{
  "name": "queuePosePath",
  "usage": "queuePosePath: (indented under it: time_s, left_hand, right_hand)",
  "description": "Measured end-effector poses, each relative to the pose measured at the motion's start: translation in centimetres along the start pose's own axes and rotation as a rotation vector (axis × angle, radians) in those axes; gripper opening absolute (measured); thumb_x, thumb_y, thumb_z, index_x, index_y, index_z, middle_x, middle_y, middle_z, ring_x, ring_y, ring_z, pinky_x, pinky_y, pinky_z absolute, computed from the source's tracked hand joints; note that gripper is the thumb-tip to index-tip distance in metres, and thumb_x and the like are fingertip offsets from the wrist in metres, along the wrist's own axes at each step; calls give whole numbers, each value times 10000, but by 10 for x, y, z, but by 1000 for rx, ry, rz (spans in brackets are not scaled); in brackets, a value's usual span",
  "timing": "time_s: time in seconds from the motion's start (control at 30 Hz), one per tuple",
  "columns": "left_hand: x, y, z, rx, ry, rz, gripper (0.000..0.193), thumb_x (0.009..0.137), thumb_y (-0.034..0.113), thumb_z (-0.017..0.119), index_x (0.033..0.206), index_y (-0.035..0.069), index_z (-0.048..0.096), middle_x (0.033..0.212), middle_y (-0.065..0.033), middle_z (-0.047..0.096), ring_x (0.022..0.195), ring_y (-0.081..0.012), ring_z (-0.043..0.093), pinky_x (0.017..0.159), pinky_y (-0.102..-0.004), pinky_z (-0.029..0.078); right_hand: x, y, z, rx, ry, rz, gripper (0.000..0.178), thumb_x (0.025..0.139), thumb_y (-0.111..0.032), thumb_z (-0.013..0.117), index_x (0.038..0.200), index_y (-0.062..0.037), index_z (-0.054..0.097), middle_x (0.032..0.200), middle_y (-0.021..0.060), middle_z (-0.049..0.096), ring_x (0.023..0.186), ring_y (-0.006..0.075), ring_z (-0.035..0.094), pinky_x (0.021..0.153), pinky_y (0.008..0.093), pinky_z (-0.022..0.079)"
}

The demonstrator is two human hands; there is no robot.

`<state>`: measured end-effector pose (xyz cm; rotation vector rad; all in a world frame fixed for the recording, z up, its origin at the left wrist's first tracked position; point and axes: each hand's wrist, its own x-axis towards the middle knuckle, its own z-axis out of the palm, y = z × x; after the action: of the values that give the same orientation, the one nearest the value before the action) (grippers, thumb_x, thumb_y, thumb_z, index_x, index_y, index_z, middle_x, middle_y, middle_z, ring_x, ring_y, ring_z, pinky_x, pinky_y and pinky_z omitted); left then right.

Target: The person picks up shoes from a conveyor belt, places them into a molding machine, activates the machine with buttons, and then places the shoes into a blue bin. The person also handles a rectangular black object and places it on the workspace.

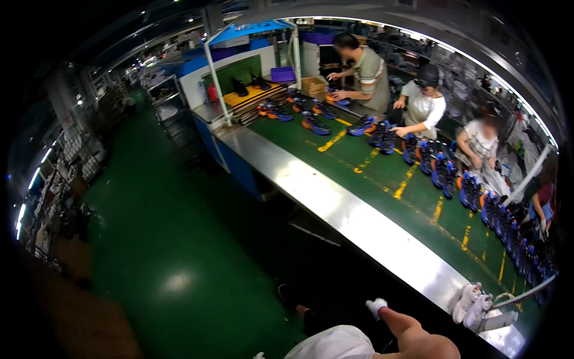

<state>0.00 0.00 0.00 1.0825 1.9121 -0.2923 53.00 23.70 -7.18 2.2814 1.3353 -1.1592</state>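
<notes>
My right hand point(376, 307), in a white glove, hangs beside the near edge of the conveyor's metal ledge point(335, 206), apart from it. Its fingers look loose, with nothing visible in them. Only a sliver of my left hand point(259, 356), also white, shows at the lower edge; its fingers are hidden. To the right of my right hand, a pair of white sneakers point(469, 302) sits on the ledge. Beyond it, black-and-blue sneakers with orange parts point(442, 173) line the far side of the green conveyor belt point(382, 185).
Several co-workers stand along the belt's far side; one person point(418, 105) touches a shoe. A blue-topped machine point(248, 27) with yellow rollers point(254, 93) stands at the belt's far end. A metal rack point(170, 107) borders the green floor point(161, 221). Cardboard point(78, 305) lies left.
</notes>
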Motion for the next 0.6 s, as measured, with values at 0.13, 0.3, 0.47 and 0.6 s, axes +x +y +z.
queuePosePath:
  time_s: [0.13, 0.3, 0.47, 0.6]
  left_hand:
    - [59, 21, -26, -145, 73, 19, 780, 934, 514, 658, 1563, 114, 428, 1481, -168, 586, 1369, -351, 550, 1134, -450, 448]
    - [124, -96, -80, -765, 37, -339, 740, 963, 262, 720, 1598, 136, 360, 1542, -168, 520, 1406, -317, 515, 1134, -428, 452]
    - [123, -30, -127, -832, 397, -255, 660, 954, 189, 735, 1534, 67, 443, 1390, -178, 618, 1230, -326, 631, 1016, -435, 526]
    - [131, -45, -194, -873, 446, -417, 623, 957, 299, 706, 1491, 62, 492, 1372, -175, 635, 1233, -341, 631, 1032, -462, 513]
  right_hand:
    - [126, -130, -9, 258, 14, 20, 797, 940, -568, 503, 1470, 27, 525, 1489, 245, 551, 1327, 387, 584, 1075, 433, 527]
    - [71, -385, 12, -12, -132, -248, 664, 971, -488, 562, 1362, 47, 606, 1189, 243, 724, 989, 372, 749, 795, 461, 635]
    - [53, -538, 31, -82, -78, -437, 543, 957, -529, 635, 1052, -5, 736, 897, 143, 740, 768, 282, 734, 658, 407, 598]
    - [-4, -694, 58, -166, -333, -619, 589, 938, -544, 631, 1216, -33, 728, 1046, 159, 764, 912, 290, 749, 809, 411, 603]
